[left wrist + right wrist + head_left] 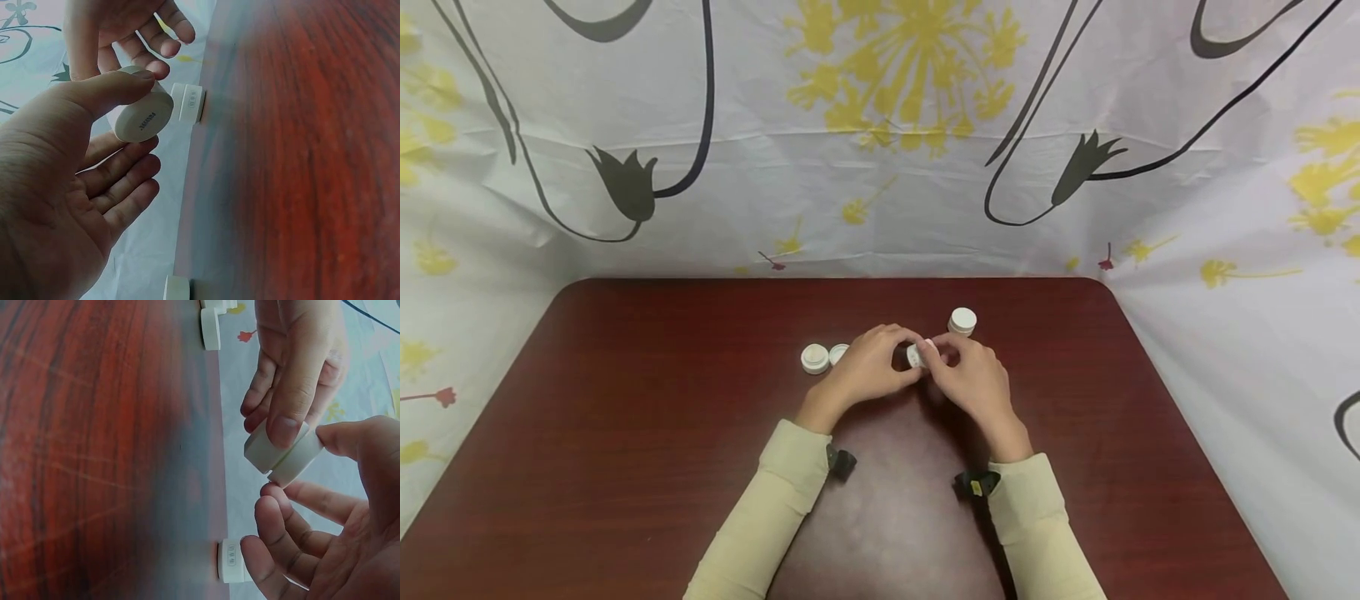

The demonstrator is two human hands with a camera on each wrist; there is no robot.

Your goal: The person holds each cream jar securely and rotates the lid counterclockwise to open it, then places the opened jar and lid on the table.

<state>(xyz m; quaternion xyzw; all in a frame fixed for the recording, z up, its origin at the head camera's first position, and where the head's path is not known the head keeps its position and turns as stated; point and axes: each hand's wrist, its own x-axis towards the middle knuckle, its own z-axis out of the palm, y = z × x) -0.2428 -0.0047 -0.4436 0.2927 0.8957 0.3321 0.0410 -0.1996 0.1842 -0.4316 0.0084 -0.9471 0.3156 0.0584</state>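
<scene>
A small white round jar [913, 356] is held between both hands over the table. My left hand [872, 364] grips one end, its thumb across the side in the left wrist view, where printing shows on the jar's round end face [147, 119]. From the other side, my right hand [973, 375] pinches the rim of the other end between thumb and fingertips. The right wrist view shows a slanting seam between the part under the left thumb [285, 428] and the part [297, 464] in the right fingers.
Behind my right hand stands another white jar [962, 321] with its lid on. Left of my left hand sit a white round container [815, 358] and a white round piece [838, 354] partly hidden by that hand. The dark red table [625, 433] meets a patterned cloth [880, 192] at the back.
</scene>
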